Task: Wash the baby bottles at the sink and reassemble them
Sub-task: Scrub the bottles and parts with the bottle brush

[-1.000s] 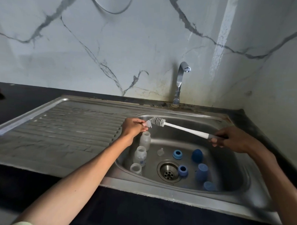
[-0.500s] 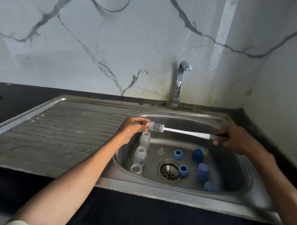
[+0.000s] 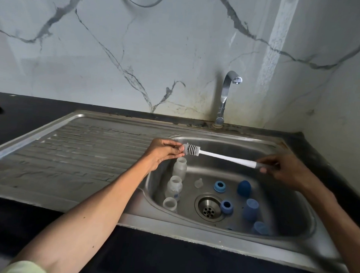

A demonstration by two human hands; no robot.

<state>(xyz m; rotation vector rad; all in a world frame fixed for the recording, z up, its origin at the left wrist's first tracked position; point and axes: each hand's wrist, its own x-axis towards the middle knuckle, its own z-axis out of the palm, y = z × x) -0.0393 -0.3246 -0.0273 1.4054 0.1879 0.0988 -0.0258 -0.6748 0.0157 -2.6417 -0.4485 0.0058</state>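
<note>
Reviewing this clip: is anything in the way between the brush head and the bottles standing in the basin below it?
Nothing visible. The brush is held level over the basin, its head at the left hand, its handle in the right hand. The nearest bottle stands open-mouthed just below, only air between.

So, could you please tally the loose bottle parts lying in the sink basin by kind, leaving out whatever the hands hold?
Clear bottle bodies: 3
Clear teat: 1
Blue screw rings: 2
Blue caps: 3
Total: 9
A further blue sliver near the front cap is too unclear to count.
</note>
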